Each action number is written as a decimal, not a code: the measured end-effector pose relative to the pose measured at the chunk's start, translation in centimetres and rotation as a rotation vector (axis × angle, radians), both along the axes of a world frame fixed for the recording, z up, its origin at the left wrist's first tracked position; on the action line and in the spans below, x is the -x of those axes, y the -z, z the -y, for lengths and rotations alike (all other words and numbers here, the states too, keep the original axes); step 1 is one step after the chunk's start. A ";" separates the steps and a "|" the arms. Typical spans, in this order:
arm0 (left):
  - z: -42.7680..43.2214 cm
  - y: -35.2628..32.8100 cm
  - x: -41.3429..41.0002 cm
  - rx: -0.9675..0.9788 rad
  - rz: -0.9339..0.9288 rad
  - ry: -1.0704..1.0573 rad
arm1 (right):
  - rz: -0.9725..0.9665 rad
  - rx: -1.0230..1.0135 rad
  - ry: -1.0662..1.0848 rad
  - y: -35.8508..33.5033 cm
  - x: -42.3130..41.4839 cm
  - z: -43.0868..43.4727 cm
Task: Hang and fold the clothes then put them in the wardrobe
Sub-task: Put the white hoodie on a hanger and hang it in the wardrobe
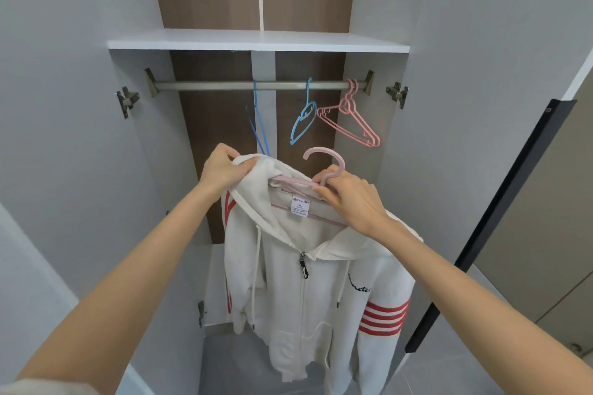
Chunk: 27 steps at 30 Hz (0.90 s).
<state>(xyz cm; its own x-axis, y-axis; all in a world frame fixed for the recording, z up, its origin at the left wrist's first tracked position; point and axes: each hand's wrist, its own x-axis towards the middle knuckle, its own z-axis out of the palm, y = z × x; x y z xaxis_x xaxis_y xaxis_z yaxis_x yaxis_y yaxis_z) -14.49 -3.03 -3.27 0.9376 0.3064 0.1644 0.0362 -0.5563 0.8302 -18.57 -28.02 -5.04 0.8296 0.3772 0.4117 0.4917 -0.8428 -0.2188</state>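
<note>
Head view is showing the left hand (221, 170) gripping the hood of the white zip hoodie (288, 282), right hand (353, 199) fingers pinching the pink hanger (298, 182) inside its collar, below the wardrobe rail (208, 85).

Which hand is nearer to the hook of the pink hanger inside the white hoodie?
Right. The right hand pinches the hanger just below the hook; the left hand grips the hoodie by its hood, further off to the hook's left.
</note>
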 end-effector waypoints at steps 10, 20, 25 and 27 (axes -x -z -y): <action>-3.4 2.2 0.7 -0.830 0.234 0.036 | 0.056 0.074 -0.013 -1.3 -0.3 -2.0; -2.7 2.0 0.5 -0.529 0.127 0.404 | 0.024 0.043 -0.025 -1.2 -1.7 -4.2; -3.2 3.6 1.0 -0.588 0.346 0.400 | 0.038 -0.043 -0.001 -2.7 -2.6 -6.0; -3.6 3.7 0.7 -0.682 0.434 0.374 | 0.030 -0.069 -0.002 -3.1 -2.9 -6.9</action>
